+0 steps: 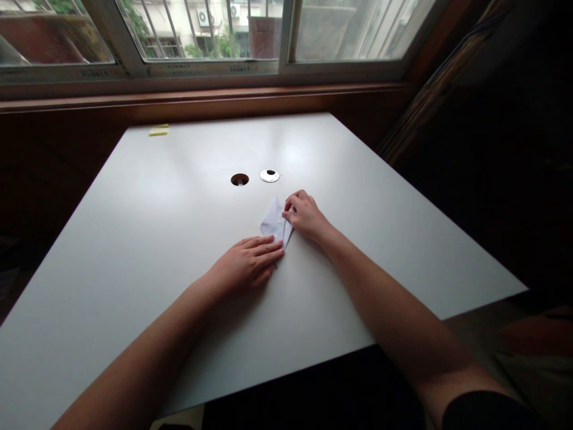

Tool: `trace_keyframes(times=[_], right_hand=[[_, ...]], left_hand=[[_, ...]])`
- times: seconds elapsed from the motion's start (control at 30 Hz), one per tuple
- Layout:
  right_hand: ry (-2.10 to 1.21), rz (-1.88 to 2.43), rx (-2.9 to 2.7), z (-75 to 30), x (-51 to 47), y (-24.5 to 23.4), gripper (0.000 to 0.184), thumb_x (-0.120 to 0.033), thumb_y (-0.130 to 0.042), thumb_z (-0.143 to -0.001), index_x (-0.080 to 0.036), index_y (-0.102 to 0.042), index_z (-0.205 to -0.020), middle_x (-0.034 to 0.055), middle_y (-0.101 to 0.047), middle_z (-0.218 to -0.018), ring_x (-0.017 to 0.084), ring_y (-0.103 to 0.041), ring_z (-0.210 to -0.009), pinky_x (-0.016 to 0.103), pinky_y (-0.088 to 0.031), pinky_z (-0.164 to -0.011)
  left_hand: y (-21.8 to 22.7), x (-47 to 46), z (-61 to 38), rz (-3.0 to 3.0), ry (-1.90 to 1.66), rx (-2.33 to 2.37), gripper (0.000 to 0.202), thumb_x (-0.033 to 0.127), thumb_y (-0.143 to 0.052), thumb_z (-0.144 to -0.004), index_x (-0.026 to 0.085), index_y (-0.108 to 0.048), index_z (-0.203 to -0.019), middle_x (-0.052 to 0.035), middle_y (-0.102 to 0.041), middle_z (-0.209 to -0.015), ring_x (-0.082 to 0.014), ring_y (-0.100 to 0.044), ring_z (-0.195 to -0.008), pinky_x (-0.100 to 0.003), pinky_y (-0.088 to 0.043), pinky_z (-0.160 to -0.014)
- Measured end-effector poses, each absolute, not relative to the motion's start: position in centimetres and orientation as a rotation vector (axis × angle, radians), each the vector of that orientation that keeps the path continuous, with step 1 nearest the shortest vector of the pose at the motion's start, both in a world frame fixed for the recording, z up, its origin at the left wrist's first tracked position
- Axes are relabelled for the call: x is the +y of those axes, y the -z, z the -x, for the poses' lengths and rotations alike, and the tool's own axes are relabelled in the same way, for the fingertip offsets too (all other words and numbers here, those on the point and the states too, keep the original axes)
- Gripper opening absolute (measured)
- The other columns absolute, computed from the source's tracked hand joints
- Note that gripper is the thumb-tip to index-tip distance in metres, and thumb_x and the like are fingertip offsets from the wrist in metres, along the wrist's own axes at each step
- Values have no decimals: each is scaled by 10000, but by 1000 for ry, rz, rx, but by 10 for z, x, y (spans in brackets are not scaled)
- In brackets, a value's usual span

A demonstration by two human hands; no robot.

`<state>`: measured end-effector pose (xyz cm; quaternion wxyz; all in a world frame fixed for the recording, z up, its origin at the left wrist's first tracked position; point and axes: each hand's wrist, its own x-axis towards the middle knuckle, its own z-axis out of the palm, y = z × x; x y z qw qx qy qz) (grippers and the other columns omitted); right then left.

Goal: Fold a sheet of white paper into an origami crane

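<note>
A folded sheet of white paper (271, 219) lies on the white tabletop (179, 197), narrow toward its near end. My left hand (250, 258) rests on that near end with its fingers stretched out, pressing the paper down. At the paper's right side my right hand (304, 214) pinches the edge of a flap between thumb and fingers. The tip under my left fingers is partly hidden.
Beyond the paper are a round cable hole (240, 180) in the tabletop and a round silvery cover (269, 175) beside it. Yellow strips (159, 130) lie at the far left edge. A window (210, 36) stands behind the table.
</note>
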<state>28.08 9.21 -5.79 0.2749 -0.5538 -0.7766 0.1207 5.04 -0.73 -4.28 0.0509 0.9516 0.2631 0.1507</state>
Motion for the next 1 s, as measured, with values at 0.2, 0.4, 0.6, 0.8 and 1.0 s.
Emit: trace_keyframes(times=[0.2, 0.4, 0.6, 0.8, 1.0], right_hand=[[-284, 1512, -1950, -283, 96, 59, 39, -219, -636, -815, -203, -603, -823, 63, -572, -963, 207, -538, -856, 363, -453, -843], [-519, 1401, -1945, -287, 89, 49, 99, -298, -562, -886, -202, -588, -882, 28, -652, -873, 166, -555, -739, 305, -426, -713], [-539, 1315, -2248, -289, 79, 40, 394, -502, -771, -707, -203, -565, -861, 26, -624, -853, 185, -525, -778, 299, -401, -700], [-452, 1441, -2270, -282, 77, 42, 339, -447, -764, -723, -210, -548, -831, 35, -609, -908, 205, -512, -842, 306, -386, -730], [-432, 1536, -2223, -277, 77, 41, 219, -349, -713, -780, -213, -542, -786, 26, -619, -878, 198, -513, -826, 305, -374, -732]], left_hand=[[44, -8, -50, -2902, -496, 786, 435, 269, -470, -950, 226, -521, -1380, -23, -548, -1423, -227, -474, -1351, -409, -404, -1135], [42, -9, -50, -2904, -503, 810, 442, 246, -484, -931, 206, -531, -1369, -48, -571, -1400, -226, -518, -1305, -410, -435, -1104], [42, -10, -51, -2921, -538, 837, 411, 244, -478, -942, 197, -557, -1343, -51, -599, -1368, -233, -558, -1240, -419, -475, -1049], [41, -9, -50, -2937, -515, 809, 392, 240, -486, -939, 207, -585, -1317, -16, -600, -1369, -229, -553, -1239, -410, -483, -1051], [37, -10, -48, -2902, -511, 760, 384, 224, -531, -913, 243, -621, -1286, -1, -609, -1357, -224, -544, -1248, -400, -491, -1054]])
